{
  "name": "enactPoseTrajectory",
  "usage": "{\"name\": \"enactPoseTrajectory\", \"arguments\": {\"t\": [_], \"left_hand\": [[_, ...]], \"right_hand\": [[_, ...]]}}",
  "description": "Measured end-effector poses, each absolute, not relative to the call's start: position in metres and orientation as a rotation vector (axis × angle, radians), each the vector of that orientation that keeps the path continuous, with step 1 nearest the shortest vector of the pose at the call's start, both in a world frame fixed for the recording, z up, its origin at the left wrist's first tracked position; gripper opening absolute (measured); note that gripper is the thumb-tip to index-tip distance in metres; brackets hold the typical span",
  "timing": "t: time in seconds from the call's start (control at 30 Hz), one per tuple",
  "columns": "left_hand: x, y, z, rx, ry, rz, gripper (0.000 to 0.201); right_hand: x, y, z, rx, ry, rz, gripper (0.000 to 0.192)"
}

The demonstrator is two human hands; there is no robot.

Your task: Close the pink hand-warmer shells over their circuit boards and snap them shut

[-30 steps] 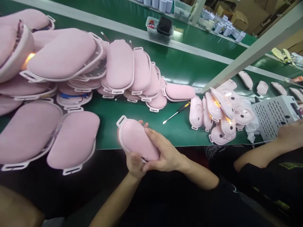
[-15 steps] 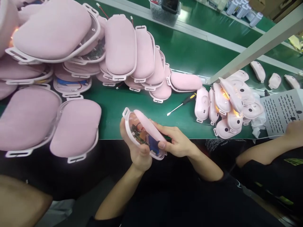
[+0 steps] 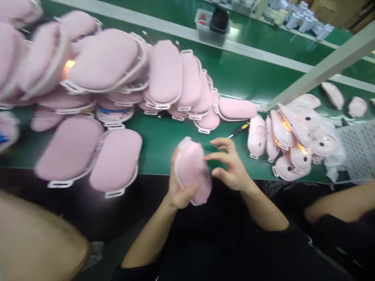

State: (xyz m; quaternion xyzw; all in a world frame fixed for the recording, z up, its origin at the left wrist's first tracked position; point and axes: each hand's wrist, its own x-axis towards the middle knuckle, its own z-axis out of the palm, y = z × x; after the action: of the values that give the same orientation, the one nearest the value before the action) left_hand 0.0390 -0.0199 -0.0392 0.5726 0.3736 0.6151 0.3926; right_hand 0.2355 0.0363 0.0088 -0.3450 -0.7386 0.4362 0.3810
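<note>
The left hand (image 3: 180,195) curls firmly around a pink oval casing (image 3: 193,164), held at the near edge of the green bench (image 3: 158,156); the right hand (image 3: 233,169), fingers loosely spread, holds nothing, its fingertip beside the casing, contact unclear; beyond, a yellow-and-black screwdriver (image 3: 241,129) lies between heaped pink casings (image 3: 165,74) and smaller pink shells (image 3: 283,130).

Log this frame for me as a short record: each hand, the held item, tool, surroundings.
Left hand: gripping a pale pink, rounded oblong casing
Right hand: open beside the casing's right side; contact unclear
Held casing: tilted, motion-blurred; cannot tell whether fully closed
Tool: metal screwdriver with black-and-yellow handle, on the glossy green bench
Left side: large heap of pink rounded casings
Right side: smaller pile of pink casings, some glowing orange
Behind: clear plastic box
</note>
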Motion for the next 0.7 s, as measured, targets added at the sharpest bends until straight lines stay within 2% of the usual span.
{"name": "enactPoseTrajectory", "arguments": {"t": [0.1, 0.17, 0.27, 0.37, 0.43, 0.5, 0.63, 0.7], "left_hand": [[0.022, 0.002, -0.031, 1.857, 1.019, 1.630, 0.089], [0.012, 0.009, -0.019, 1.991, 1.111, 1.630, 0.080], [0.012, -0.003, -0.001, 1.922, 1.152, 1.582, 0.062], [0.020, -0.024, 0.001, 1.688, 1.345, 1.777, 0.042], [0.024, -0.028, -0.009, 1.541, 1.453, 1.943, 0.041], [0.026, -0.024, -0.024, 1.436, 1.425, 2.026, 0.051], [0.022, -0.009, -0.045, 1.362, 1.285, 1.984, 0.058], [0.011, -0.009, -0.046, 1.397, 1.251, 1.848, 0.054]], "right_hand": [[0.225, 0.051, 0.006, -0.822, -1.435, 1.483, 0.075], [0.219, 0.052, 0.008, -0.750, -1.309, 1.621, 0.070], [0.213, 0.042, 0.014, -0.635, -1.302, 1.446, 0.045], [0.200, 0.036, 0.015, -0.507, -1.358, 1.273, 0.039], [0.191, 0.039, 0.012, -0.434, -1.424, 1.234, 0.041], [0.190, 0.045, 0.009, -0.371, -1.560, 1.238, 0.046], [0.217, 0.036, 0.005, -0.553, -1.835, 1.174, 0.063], [0.239, 0.024, 0.002, -0.721, -1.865, 1.091, 0.063]]}}
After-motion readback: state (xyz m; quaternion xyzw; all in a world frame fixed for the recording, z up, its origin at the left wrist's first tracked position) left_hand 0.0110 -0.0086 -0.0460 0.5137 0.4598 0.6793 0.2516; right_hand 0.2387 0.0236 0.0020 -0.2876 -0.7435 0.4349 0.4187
